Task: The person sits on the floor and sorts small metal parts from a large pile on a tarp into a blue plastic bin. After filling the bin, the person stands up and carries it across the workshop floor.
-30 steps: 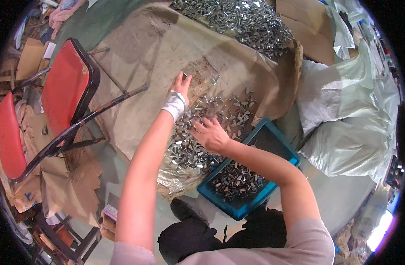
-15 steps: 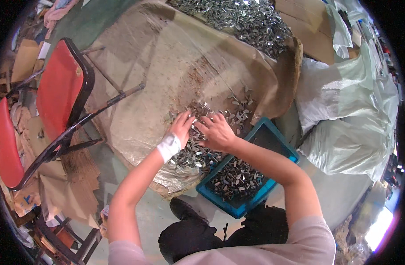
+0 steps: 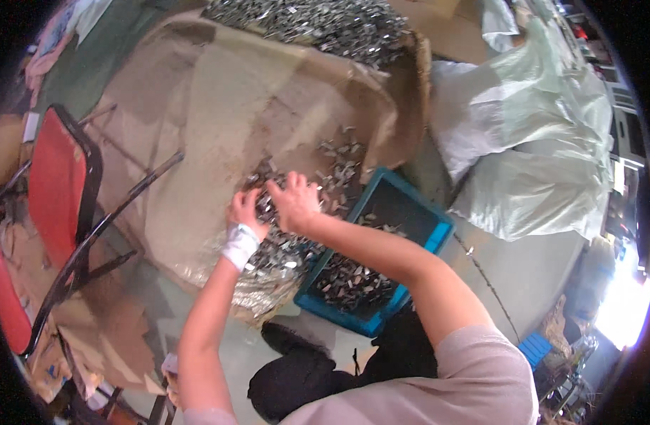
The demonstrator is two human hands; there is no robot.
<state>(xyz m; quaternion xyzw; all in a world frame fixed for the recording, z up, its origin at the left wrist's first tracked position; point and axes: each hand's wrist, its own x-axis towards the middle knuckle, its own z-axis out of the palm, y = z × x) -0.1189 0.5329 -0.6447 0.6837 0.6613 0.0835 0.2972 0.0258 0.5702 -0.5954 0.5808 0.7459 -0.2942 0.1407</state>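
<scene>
A pile of small silvery metal pieces (image 3: 286, 253) lies on a brown plastic-covered sheet (image 3: 197, 156) in front of me. My left hand (image 3: 247, 216), with a white band around its wrist, reaches into the pile's left side, fingers bent and apart. Close beside it, my right hand (image 3: 297, 204) is over the pile with its fingers spread. Loose pieces show between the two hands; I see none clearly gripped. A blue crate (image 3: 333, 316) stands to the right of the pile, under my right forearm, with similar pieces (image 3: 353, 280) at its near end.
At the left stands a red folding chair (image 3: 59, 184), its dark legs reaching over the sheet. A larger heap of metal pieces (image 3: 318, 28) lies at the far side. White sacks (image 3: 523, 149) fill the right. Flattened cardboard (image 3: 105, 333) is at lower left.
The whole view has shifted, so the scene sits further left and up. My right hand has moved closer to my left over the pile, and my left fingers are more bent.
</scene>
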